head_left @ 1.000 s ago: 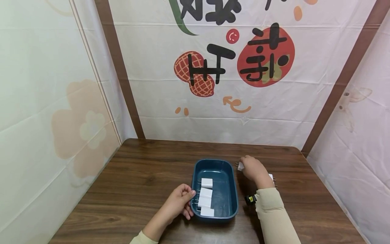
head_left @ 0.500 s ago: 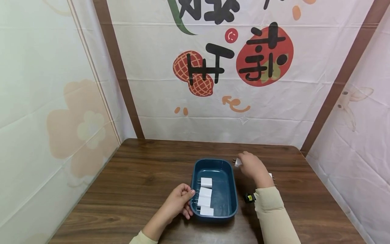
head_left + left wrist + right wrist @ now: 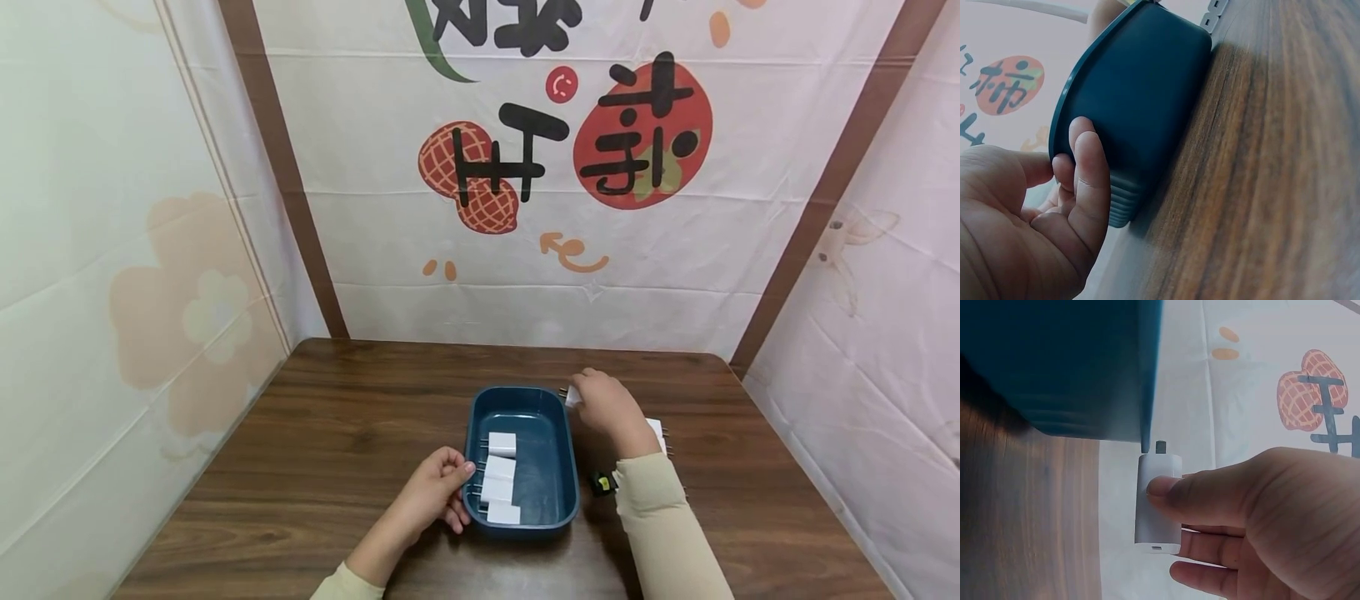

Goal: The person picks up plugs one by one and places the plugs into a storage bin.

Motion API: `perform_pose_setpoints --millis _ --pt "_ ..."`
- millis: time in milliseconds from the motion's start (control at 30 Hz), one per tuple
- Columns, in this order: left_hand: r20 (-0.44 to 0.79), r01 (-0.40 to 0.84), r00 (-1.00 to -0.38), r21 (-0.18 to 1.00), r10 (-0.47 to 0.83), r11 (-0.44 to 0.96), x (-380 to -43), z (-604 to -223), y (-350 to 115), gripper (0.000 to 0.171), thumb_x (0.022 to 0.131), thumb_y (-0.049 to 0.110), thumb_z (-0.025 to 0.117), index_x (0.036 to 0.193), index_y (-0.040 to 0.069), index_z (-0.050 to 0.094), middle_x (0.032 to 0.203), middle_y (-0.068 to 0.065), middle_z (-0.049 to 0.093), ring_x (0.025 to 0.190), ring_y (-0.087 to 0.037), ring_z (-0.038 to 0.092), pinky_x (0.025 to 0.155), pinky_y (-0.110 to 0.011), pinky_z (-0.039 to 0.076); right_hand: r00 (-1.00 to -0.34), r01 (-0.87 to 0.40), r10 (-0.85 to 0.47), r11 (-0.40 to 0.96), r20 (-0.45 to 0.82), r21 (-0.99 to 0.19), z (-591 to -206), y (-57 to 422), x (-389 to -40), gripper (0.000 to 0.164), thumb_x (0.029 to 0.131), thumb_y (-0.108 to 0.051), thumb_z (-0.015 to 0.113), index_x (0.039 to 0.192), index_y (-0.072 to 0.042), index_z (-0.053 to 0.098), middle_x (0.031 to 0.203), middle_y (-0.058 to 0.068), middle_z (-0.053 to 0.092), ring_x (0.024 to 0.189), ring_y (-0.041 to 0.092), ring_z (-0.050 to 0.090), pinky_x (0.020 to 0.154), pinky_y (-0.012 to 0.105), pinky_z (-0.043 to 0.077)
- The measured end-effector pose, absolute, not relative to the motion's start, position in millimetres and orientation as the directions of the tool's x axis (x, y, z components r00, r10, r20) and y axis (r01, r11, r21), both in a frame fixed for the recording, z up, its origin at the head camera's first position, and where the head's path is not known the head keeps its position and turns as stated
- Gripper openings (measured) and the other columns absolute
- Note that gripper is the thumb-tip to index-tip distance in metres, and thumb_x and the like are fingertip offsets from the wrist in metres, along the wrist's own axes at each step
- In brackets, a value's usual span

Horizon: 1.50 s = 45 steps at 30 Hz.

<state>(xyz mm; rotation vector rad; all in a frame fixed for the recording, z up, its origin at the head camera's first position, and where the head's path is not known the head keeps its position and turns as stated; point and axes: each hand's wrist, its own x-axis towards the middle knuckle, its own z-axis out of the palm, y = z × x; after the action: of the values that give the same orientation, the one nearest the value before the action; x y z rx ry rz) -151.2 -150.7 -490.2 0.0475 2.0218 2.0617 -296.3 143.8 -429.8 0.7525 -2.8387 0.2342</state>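
A dark blue rectangular tub stands on the table, with several white plug chargers in a column along its left side, prongs leftward. My left hand holds the tub's left rim, the thumb at the rim and the fingers against the outer wall. At the tub's far right corner, my right hand pinches another white charger between thumb and fingers. In the right wrist view its metal prong points toward the tub's rim, and a small port shows at its opposite end.
More white chargers lie on the wooden table to the right, partly hidden by the right forearm. A small black device with a yellow label sits at the right wrist. Printed cloth hangs behind the table and along both sides.
My right hand has moved slightly left and away from me, bringing the charger from beside the tub to its far right corner. The left hand keeps its hold on the rim.
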Motion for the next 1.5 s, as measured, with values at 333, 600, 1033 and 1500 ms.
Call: perform_pose_setpoints --millis 333,600,1033,1500 --pt "-0.152 -0.156 -0.968 0.988 0.198 -0.005 -151 -492 -153 0.028 0.107 0.027 0.056 0.112 0.002 0.044 0.072 -0.011 0.063 0.051 -0.018 0.064 0.044 -0.029 0.056 -0.842 -0.516 -0.498 0.855 0.206 -0.044 -420 136 -297 0.03 0.093 -0.003 0.068 0.122 0.001 0.068 0.114 0.016 0.066 0.104 0.032 0.065 0.091 0.048 0.058" --pt "-0.14 -0.143 -0.969 0.99 0.203 -0.002 -153 -494 -152 0.028 0.107 0.025 0.055 0.112 0.001 0.044 0.073 -0.012 0.062 0.051 -0.018 0.064 0.044 -0.029 0.056 -0.841 -0.522 -0.497 0.85 0.213 -0.074 -416 125 -298 0.033 0.092 -0.002 0.068 0.124 0.0 0.068 0.118 0.016 0.067 0.107 0.032 0.065 0.095 0.048 0.057" --pt "-0.146 -0.148 -0.969 0.989 0.198 0.003 -152 -492 -153 0.027 0.108 0.026 0.055 0.112 0.001 0.044 0.073 -0.012 0.062 0.052 -0.018 0.064 0.045 -0.029 0.057 -0.834 -0.542 -0.527 0.838 0.165 -0.061 -406 102 -295 0.035 0.093 -0.006 0.072 0.128 -0.003 0.067 0.124 0.014 0.066 0.112 0.029 0.065 0.099 0.045 0.056" --pt "-0.146 -0.15 -0.969 0.989 0.201 -0.006 -152 -493 -153 0.026 0.107 0.025 0.055 0.111 0.002 0.044 0.07 -0.01 0.061 0.051 -0.018 0.064 0.044 -0.029 0.056 -0.828 -0.559 -0.546 0.823 0.126 -0.103 -408 86 -292 0.037 0.097 -0.008 0.068 0.133 -0.003 0.064 0.132 0.015 0.063 0.121 0.03 0.062 0.104 0.046 0.054"
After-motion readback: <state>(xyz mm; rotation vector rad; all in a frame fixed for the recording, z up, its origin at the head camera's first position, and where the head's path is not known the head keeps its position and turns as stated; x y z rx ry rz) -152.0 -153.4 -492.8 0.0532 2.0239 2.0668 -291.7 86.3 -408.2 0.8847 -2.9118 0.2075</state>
